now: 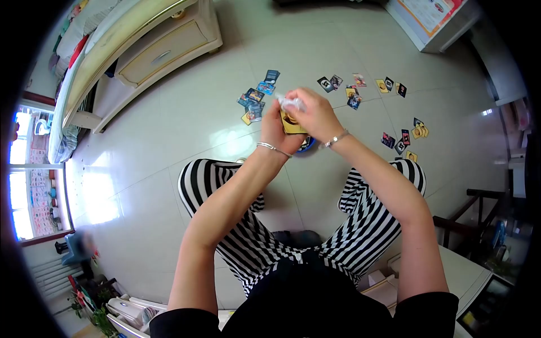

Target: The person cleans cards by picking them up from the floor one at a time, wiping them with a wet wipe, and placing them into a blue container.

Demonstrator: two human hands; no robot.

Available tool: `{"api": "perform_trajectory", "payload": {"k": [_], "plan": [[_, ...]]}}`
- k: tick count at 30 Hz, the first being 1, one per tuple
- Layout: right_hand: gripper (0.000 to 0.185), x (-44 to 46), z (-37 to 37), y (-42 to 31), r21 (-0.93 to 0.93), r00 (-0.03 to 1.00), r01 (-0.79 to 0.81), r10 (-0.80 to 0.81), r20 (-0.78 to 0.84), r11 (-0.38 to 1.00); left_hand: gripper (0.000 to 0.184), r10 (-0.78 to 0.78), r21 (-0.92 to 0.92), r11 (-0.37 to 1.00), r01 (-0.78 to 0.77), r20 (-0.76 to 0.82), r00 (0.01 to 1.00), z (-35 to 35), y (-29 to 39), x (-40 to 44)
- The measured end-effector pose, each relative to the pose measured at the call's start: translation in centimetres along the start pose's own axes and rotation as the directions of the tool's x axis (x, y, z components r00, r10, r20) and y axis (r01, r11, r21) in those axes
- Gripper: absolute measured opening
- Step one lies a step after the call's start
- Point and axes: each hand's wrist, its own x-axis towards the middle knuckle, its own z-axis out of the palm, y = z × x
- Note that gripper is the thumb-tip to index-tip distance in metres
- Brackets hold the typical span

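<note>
In the middle of the head view, my left hand (272,132) is closed around a yellow card (293,128) with a dark round print. Whether more cards lie under it I cannot tell. My right hand (322,115) pinches a crumpled white tissue (293,103) at the card's upper edge; its fingertips are partly blurred. Beneath the hands, a blue-rimmed round container (307,147) shows only in part. Left of my hands, several picture cards (255,94) overlap on the floor.
More cards lie in small groups on the tiled floor (236,50): dark cards (326,84) ahead and yellow cards (420,131) to the right. A cream drawer unit (160,53) stands at upper left, a white cabinet (420,28) at upper right. My striped knees flank the container.
</note>
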Motion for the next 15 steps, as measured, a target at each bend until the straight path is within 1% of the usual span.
{"api": "perform_trajectory", "payload": {"k": [1, 2, 3, 4, 5, 7, 8, 9, 11, 12, 13, 14, 15], "plan": [[0.015, -0.4, 0.2, -0.5, -0.024, 0.997, 0.069, -0.068, 0.041, 0.997, 0.038, 0.043, 0.001, 0.999, -0.043, -0.003, 0.999, 0.1, 0.6, 0.1], [0.015, -0.9, 0.4, -0.8, -0.019, 0.996, 0.076, -0.075, 0.048, 0.997, 0.040, 0.087, 0.003, 0.996, -0.087, -0.005, 0.996, 0.2, 1.1, 0.2], [0.015, -1.4, 0.4, -0.9, -0.005, 0.991, 0.119, -0.119, 0.065, 0.993, 0.042, 0.128, 0.006, 0.992, -0.128, -0.007, 0.992, 0.6, 1.4, 0.0], [0.016, -1.7, 0.5, -0.8, 0.008, 0.984, 0.159, -0.159, 0.082, 0.987, 0.036, 0.128, 0.046, 0.991, -0.128, -0.006, 0.992, 0.9, 1.4, -0.1], [0.016, -1.4, 0.6, -0.6, 0.011, 0.984, 0.153, -0.154, 0.087, 0.988, 0.036, 0.128, 0.041, 0.991, -0.127, -0.012, 0.992, 1.1, 1.2, -0.2], [0.017, 0.0, 0.3, 0.2, -0.055, 0.993, 0.115, -0.117, -0.033, 0.992, 0.036, 0.040, -0.008, 0.999, -0.040, 0.077, 0.996, 1.0, 0.3, -0.1], [0.017, 0.6, 0.2, 0.6, -0.107, 0.998, 0.024, -0.029, -0.047, 0.994, 0.036, -0.020, 0.007, 1.000, 0.019, 0.097, 0.995, 0.4, 0.1, 0.1], [0.017, 0.9, 0.2, 0.9, -0.107, 0.999, 0.019, -0.025, -0.049, 0.994, 0.036, -0.024, 0.007, 1.000, 0.023, 0.095, 0.995, 0.2, -0.1, 0.2], [0.017, 1.5, 0.5, 1.3, -0.183, 0.992, 0.087, -0.101, -0.071, 0.979, 0.039, -0.009, -0.049, 0.999, 0.015, 0.119, 0.993, -0.1, 0.1, 0.5], [0.016, 1.0, 0.7, 0.8, -0.133, 0.996, 0.086, -0.091, -0.027, 0.987, 0.039, -0.003, -0.048, 0.999, 0.009, 0.120, 0.993, 0.2, 0.5, 0.4], [0.016, 0.1, 0.8, 0.1, -0.131, 0.995, 0.091, -0.095, -0.023, 0.987, 0.040, 0.074, -0.037, 0.997, -0.072, 0.037, 0.997, 0.6, 0.8, 0.2], [0.016, -0.9, 0.8, -0.7, -0.079, 0.994, 0.108, -0.106, 0.030, 0.991, 0.040, 0.148, -0.021, 0.989, -0.149, -0.046, 0.988, 0.9, 1.0, 0.1], [0.015, -1.7, 0.7, -1.0, -0.028, 0.990, 0.119, -0.116, 0.081, 0.993, 0.040, 0.147, -0.026, 0.989, -0.149, -0.047, 0.988, 0.8, 1.2, 0.1]]}}
